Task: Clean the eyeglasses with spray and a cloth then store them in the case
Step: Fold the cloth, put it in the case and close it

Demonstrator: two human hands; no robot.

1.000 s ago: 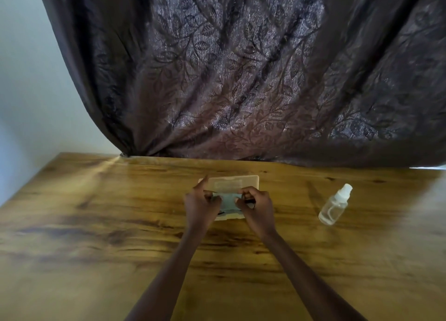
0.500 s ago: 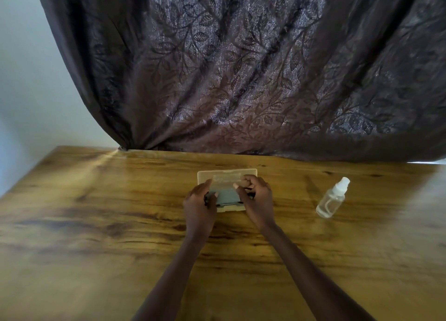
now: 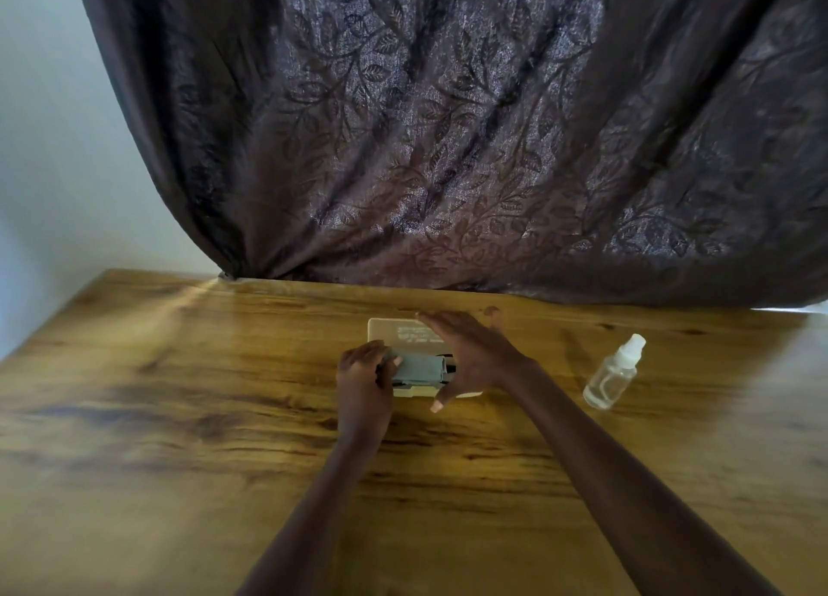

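Right hand (image 3: 470, 358), fingers straight and spread, sits over the open case lid (image 3: 394, 329), long axis left-right; left hand (image 3: 363, 378) pinches the cloth (image 3: 416, 369) in the base.

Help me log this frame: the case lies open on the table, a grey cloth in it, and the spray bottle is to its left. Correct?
Not quite: the head view shows the bottle to the right of the case, beyond the right hand. The rest holds: the case lies open on the table with the cloth in it.
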